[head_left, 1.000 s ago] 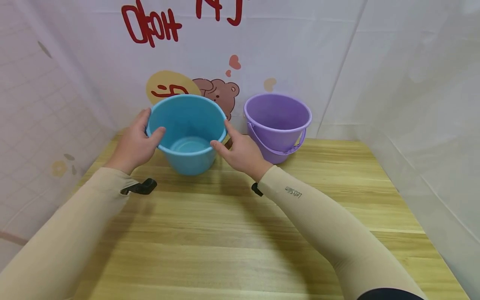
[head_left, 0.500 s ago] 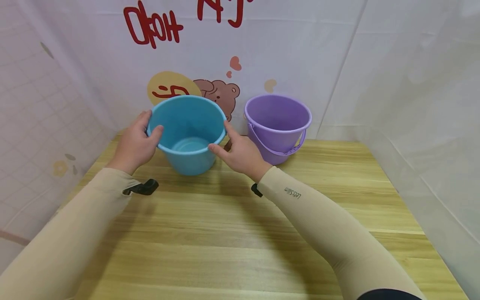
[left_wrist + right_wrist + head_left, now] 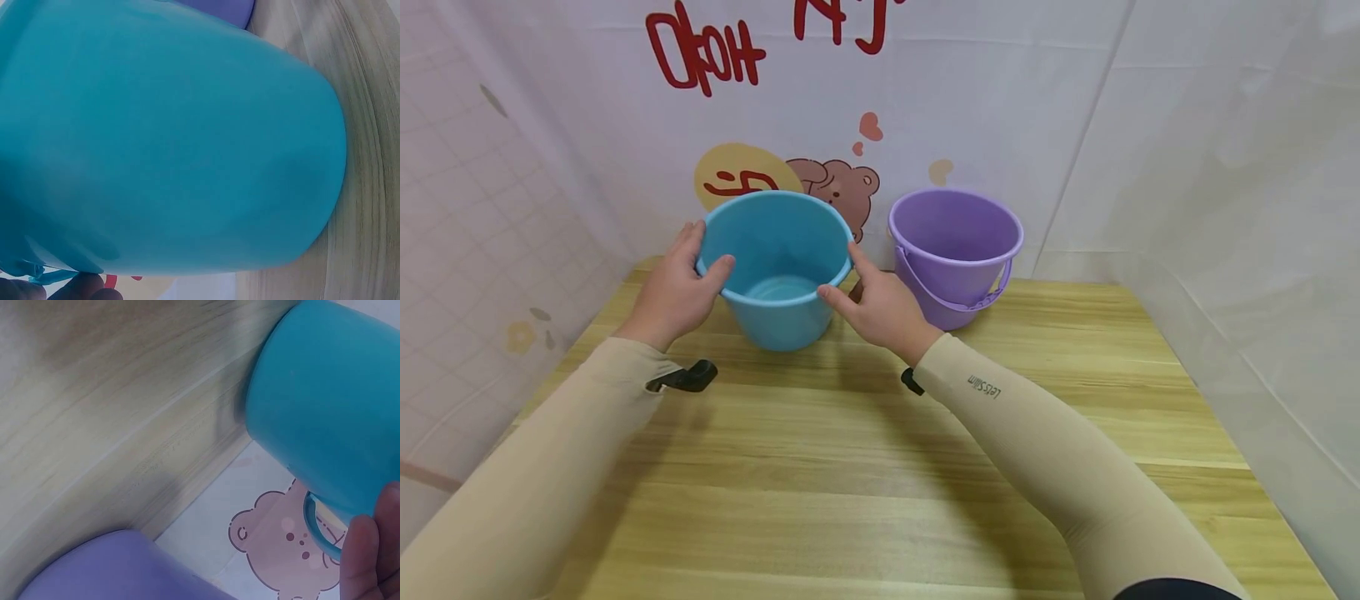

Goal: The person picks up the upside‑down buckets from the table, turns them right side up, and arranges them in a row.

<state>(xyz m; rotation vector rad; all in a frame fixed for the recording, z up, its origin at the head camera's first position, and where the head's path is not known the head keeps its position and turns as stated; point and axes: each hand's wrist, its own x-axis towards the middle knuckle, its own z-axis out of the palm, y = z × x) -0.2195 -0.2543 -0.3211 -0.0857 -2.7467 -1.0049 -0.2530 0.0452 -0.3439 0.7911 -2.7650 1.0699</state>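
A blue bucket (image 3: 782, 321) stands on the wooden table by the back wall, its mouth facing up towards me. My left hand (image 3: 673, 287) holds its left rim, thumb over the edge and fingers along the outside. On the right rim, my right hand (image 3: 883, 308) grips with thumb and forefinger spread along the edge. The left wrist view is mostly filled by the blue bucket's side (image 3: 181, 137). In the right wrist view, fingertips (image 3: 359, 556) lie against the bucket, near its hanging blue handle (image 3: 319, 531).
Just right of the blue bucket stands a purple bucket (image 3: 955, 283), its handle (image 3: 951, 306) hanging down in front. Behind both is a white wall cloth (image 3: 1000, 100) printed with a bear and red letters. The wooden table (image 3: 880, 500) stretches towards me.
The blue bucket and right hand stay almost where they were. My left thumb has shifted slightly inward over the rim.
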